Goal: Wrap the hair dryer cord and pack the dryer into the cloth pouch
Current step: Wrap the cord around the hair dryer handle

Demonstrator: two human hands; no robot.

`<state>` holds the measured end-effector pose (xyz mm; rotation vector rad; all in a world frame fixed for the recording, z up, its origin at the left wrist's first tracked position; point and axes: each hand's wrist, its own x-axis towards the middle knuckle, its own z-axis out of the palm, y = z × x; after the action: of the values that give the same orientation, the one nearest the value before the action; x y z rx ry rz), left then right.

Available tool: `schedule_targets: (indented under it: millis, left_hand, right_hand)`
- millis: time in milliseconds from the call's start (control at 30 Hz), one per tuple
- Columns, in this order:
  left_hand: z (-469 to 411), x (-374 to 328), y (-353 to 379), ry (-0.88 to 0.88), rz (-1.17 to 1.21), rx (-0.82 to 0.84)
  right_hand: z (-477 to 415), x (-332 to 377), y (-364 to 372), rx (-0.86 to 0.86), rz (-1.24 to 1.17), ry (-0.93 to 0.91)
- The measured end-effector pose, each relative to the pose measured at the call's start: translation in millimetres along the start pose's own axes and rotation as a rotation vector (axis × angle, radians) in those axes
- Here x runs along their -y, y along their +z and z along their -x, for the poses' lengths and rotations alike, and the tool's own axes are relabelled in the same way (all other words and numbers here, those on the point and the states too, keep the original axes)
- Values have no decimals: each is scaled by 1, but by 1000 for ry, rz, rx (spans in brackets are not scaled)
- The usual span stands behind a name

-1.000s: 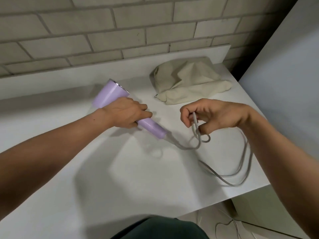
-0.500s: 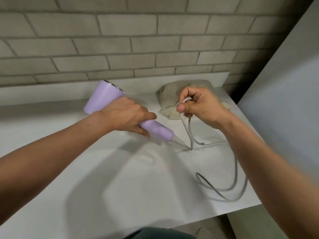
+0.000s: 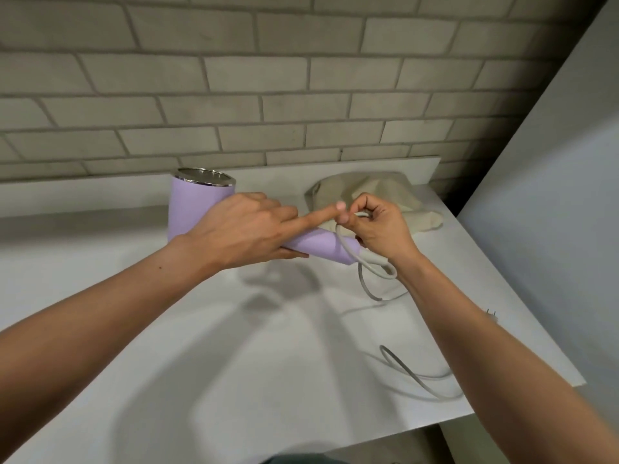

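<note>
Our left hand (image 3: 241,232) grips the lilac hair dryer (image 3: 197,202) by its handle, held above the white table (image 3: 234,363), forefinger stretched out. At the dryer's handle end, our right hand (image 3: 378,229) pinches a loop of the grey cord (image 3: 402,366), whose slack trails over the table below the dryer. The cloth pouch (image 3: 375,189) lies crumpled just behind the dryer's handle.

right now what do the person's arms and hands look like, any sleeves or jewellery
No sleeves in view: left forearm and right forearm are bare. The left hand and right hand wear no gloves, rings, watch or bracelet. Visible nails look short.
</note>
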<state>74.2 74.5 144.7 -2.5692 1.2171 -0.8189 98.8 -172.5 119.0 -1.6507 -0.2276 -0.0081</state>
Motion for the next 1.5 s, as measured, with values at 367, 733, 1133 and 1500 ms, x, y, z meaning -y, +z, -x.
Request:
schedule_targets:
  millis: [367,733,1133,1500]
  left_hand:
    - [0,-2,11,29,-19,16]
    - [-1,18,26,-272,-55,312]
    - [-2,-8,22,-12,111,403]
    - [-6,-10,18,50,89,184]
  right_hand:
    - [18,-20,0,-95,-20,-26]
    - [55,-14,7,467,681,198]
    - [22,23,-13,343,939,-309]
    - [9,5,-35,277,344,-1]
